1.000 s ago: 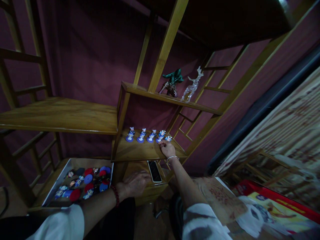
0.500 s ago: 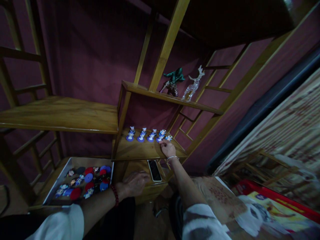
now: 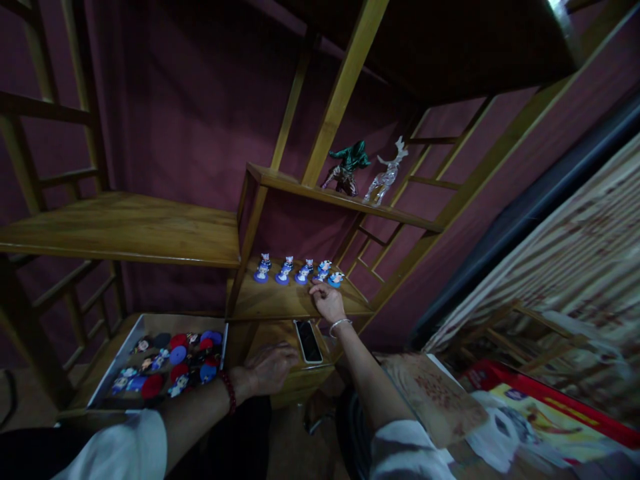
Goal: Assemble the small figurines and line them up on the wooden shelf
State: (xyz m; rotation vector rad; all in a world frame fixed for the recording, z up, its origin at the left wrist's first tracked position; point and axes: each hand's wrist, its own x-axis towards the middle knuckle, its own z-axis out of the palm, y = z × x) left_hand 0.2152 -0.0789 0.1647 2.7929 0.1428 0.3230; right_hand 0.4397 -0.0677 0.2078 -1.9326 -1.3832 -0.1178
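My right hand (image 3: 329, 302), with a silver bangle at the wrist, is over the small shelf (image 3: 280, 300), just in front of a purple-based figurine (image 3: 321, 273). Its fingers are loosely bent and slightly apart, and I see nothing held in them. Beside them stands a blue-based figurine (image 3: 336, 279). Several more small figurines (image 3: 284, 272) line up in two rows to the left. My left hand (image 3: 273, 367), behind a red bead bracelet, lies on the lower wooden surface beside a phone (image 3: 309, 342); it looks relaxed, holding nothing.
A white box (image 3: 143, 327) at lower left contains several figurines with red, blue and purple bases. On the shelf above stand a green hooded figure (image 3: 349, 168) and a clear deer ornament (image 3: 387, 172). Wooden posts frame the shelves. A red-edged package (image 3: 550, 407) lies at right.
My right hand has drawn back slightly left and toward me, uncovering the blue-based figurine at the right end. My left hand stays in place. The view has shifted a little.
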